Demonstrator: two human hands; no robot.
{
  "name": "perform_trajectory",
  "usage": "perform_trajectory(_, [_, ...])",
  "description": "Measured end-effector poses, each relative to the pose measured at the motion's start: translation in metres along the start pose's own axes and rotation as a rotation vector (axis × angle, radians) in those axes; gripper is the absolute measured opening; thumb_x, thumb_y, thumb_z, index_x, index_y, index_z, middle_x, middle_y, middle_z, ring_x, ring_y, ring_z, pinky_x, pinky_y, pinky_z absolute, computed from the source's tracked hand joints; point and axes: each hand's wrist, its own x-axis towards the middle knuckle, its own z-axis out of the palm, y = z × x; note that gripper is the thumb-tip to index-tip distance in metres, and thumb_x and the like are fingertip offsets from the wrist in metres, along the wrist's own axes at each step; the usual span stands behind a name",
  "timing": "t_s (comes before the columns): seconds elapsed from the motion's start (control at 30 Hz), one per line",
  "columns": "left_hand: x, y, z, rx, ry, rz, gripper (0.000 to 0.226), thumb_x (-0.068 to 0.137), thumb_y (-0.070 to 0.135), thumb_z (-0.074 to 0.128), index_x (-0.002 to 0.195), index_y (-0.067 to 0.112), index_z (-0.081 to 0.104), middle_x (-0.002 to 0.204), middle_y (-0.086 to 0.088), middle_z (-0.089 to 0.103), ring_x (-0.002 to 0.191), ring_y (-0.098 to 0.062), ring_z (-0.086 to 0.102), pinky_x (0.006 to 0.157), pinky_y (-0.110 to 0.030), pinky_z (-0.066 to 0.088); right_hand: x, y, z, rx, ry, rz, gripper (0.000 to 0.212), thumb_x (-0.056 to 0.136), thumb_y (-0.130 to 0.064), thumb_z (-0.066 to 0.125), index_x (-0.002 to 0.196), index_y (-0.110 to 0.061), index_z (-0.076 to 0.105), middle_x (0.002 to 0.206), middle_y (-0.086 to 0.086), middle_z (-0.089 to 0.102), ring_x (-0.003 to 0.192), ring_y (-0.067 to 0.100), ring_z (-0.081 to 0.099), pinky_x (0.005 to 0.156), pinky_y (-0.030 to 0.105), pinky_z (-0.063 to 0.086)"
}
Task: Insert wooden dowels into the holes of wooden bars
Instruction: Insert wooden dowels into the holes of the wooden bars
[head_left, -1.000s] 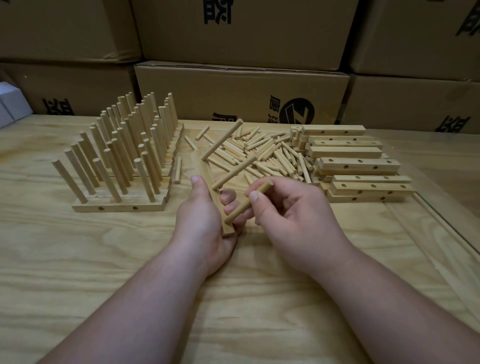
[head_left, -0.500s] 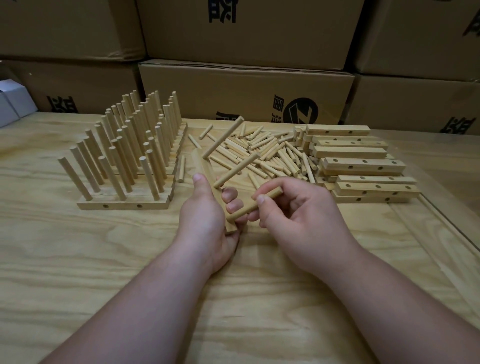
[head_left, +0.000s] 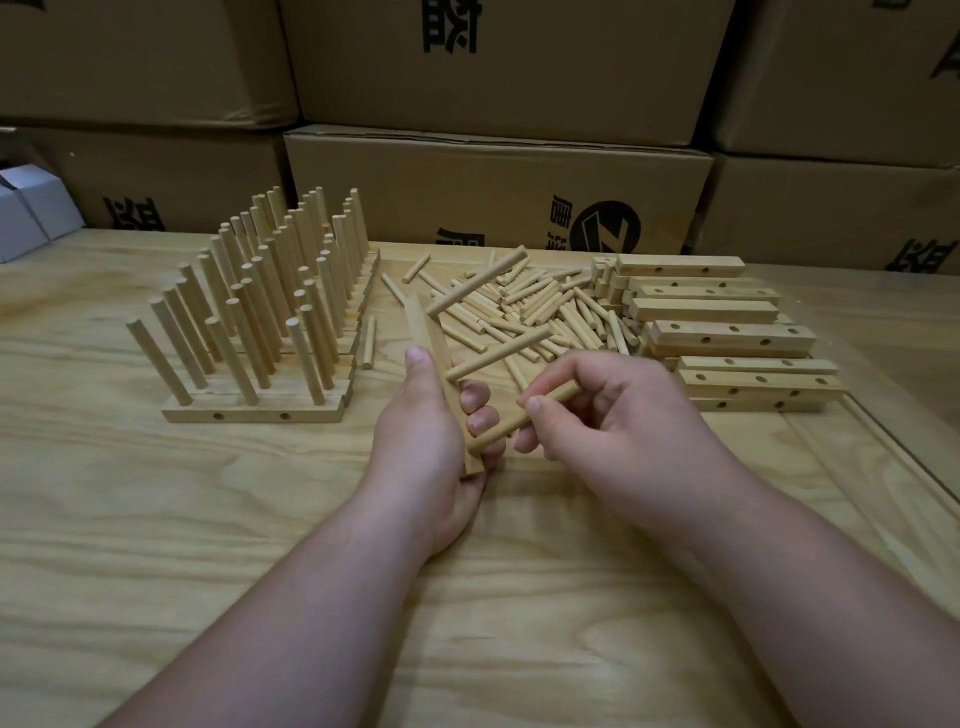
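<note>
Bar (head_left: 439, 374) hole hidden behind left hand (head_left: 421, 441), which grips it; right hand (head_left: 597, 421) pinches dowel (head_left: 524, 415). Loose dowels (head_left: 545, 312), cardboard boxes (head_left: 498, 187) behind.

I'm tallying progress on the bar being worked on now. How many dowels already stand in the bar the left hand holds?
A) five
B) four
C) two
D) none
C: two dowels stick out of the bar in the left hand, while the right hand pinches a third dowel near its lower end, not yet seated.

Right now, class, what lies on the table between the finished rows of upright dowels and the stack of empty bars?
The head view shows a loose dowel pile.
</note>
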Motion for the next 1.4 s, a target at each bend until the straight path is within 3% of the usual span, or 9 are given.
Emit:
perform_trajectory(0.17, [-0.003, -0.004, 0.005, 0.038, -0.053, 0.085, 0.045, 0.105, 0.057, 0.033, 0.100, 0.022, 0.060, 0.059, 0.006, 0.049, 0.048, -0.009, 0.042, 0.050, -0.024, 0.037, 0.005, -0.001, -0.013, -0.306, -0.117, 0.086, 0.004, 0.086, -0.032, 0.071, 0.084, -0.030, 0.074, 0.068, -0.016, 0.067, 0.053, -0.001, 0.056, 0.046, 0.015, 0.044])
perform_trajectory(0.37, [-0.004, -0.005, 0.007, 0.052, -0.020, 0.141, 0.044, 0.107, 0.054, 0.031, 0.101, 0.020, 0.059, 0.058, 0.007, 0.049, 0.049, -0.009, 0.041, 0.051, -0.024, 0.036, 0.004, -0.006, -0.004, -0.479, -0.123, 0.071, 0.010, 0.089, -0.042, 0.070, 0.093, -0.036, 0.077, 0.072, -0.015, 0.072, 0.069, 0.000, 0.065, 0.067, 0.028, 0.056])
perform_trajectory(0.5, [-0.002, -0.004, 0.005, -0.007, 0.019, 0.128, 0.045, 0.106, 0.055, 0.032, 0.103, 0.020, 0.059, 0.058, 0.006, 0.048, 0.048, -0.010, 0.041, 0.049, -0.024, 0.036, 0.002, -0.005, 0.008, -0.511, -0.076, 0.013, 0.010, 0.090, -0.038, 0.069, 0.093, -0.031, 0.076, 0.060, -0.040, 0.057, 0.068, -0.016, 0.056, 0.058, 0.006, 0.042])
perform_trajectory(0.63, [-0.003, -0.003, 0.002, -0.024, -0.052, 0.079, 0.045, 0.105, 0.058, 0.032, 0.102, 0.021, 0.058, 0.059, 0.005, 0.047, 0.048, -0.011, 0.040, 0.047, -0.023, 0.037, 0.003, 0.000, 0.002, -0.403, -0.104, 0.079, 0.008, 0.090, -0.038, 0.071, 0.092, -0.033, 0.077, 0.069, -0.020, 0.070, 0.070, -0.004, 0.064, 0.059, 0.012, 0.048])
perform_trajectory(0.93, [-0.008, -0.002, 0.005, 0.023, 0.002, 0.134, 0.045, 0.106, 0.057, 0.030, 0.101, 0.023, 0.059, 0.059, 0.007, 0.049, 0.048, -0.009, 0.040, 0.048, -0.023, 0.034, -0.002, -0.003, 0.011, -0.425, -0.032, 0.064, 0.008, 0.089, -0.037, 0.071, 0.091, -0.033, 0.077, 0.074, -0.013, 0.073, 0.075, -0.001, 0.065, 0.068, 0.019, 0.051])
perform_trajectory(1.03, [-0.010, -0.003, 0.007, 0.029, 0.039, 0.154, 0.044, 0.106, 0.056, 0.030, 0.102, 0.022, 0.059, 0.060, 0.007, 0.049, 0.048, -0.007, 0.040, 0.046, -0.023, 0.033, -0.005, -0.004, 0.015, -0.483, 0.022, 0.036, 0.010, 0.088, -0.037, 0.070, 0.090, -0.031, 0.077, 0.062, -0.020, 0.064, 0.073, -0.003, 0.061, 0.058, 0.010, 0.044])
perform_trajectory(1.13, [-0.010, -0.004, 0.010, 0.021, 0.072, 0.164, 0.044, 0.107, 0.054, 0.030, 0.101, 0.022, 0.058, 0.062, 0.006, 0.049, 0.048, -0.007, 0.040, 0.046, -0.023, 0.032, -0.007, -0.004, 0.020, -0.538, 0.054, 0.003, 0.011, 0.089, -0.037, 0.068, 0.090, -0.030, 0.077, 0.051, -0.017, 0.057, 0.058, 0.000, 0.056, 0.051, 0.011, 0.038])
perform_trajectory(1.23, [-0.010, -0.005, 0.011, 0.052, 0.089, 0.178, 0.044, 0.107, 0.054, 0.028, 0.101, 0.022, 0.057, 0.062, 0.007, 0.048, 0.047, -0.007, 0.040, 0.046, -0.023, 0.032, -0.007, -0.003, 0.023, -0.566, 0.069, -0.013, 0.012, 0.089, -0.037, 0.067, 0.091, -0.030, 0.076, 0.062, -0.011, 0.065, 0.063, 0.007, 0.059, 0.057, 0.021, 0.045])
perform_trajectory(1.4, [-0.010, -0.004, 0.009, 0.042, 0.025, 0.166, 0.043, 0.107, 0.055, 0.028, 0.096, 0.022, 0.053, 0.058, 0.007, 0.045, 0.049, -0.009, 0.037, 0.047, -0.023, 0.032, -0.005, 0.000, 0.012, -0.387, -0.003, 0.102, 0.008, 0.089, -0.036, 0.071, 0.090, -0.032, 0.078, 0.071, -0.012, 0.071, 0.075, 0.000, 0.063, 0.063, 0.015, 0.048])
